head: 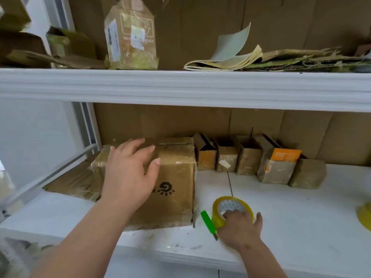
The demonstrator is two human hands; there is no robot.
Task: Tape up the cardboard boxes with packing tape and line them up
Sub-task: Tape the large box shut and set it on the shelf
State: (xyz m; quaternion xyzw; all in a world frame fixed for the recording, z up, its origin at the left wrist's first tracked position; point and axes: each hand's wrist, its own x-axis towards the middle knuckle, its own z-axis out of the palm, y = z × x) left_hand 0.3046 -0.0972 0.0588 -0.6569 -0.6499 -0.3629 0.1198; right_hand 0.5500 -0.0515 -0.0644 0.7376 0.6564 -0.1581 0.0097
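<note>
White lower shelf [281, 207]: small brown cardboard boxes [247, 159] lined along back edge. Left hand [130, 169], fingers relaxed, rests on large taped cardboard box [172, 189]; right hand [240, 227] grips yellow packing-tape roll [230, 207]. Seemingly near completion.

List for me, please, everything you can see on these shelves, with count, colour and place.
large cardboard box: one, brown, taped, lower shelf, left
small cardboard boxes: row of about five, brown, two with orange, right of the large box, at the back
tape roll: one, yellowish clear, lower shelf front
utility knife: one, green, beside the roll
flattened cardboard: brown, left of the large box
taped package: one, brown, upper shelf
paper and cardboard stack: upper shelf, right
shelves: white
left hand: rests on the large box
right hand: grips the roll
</note>
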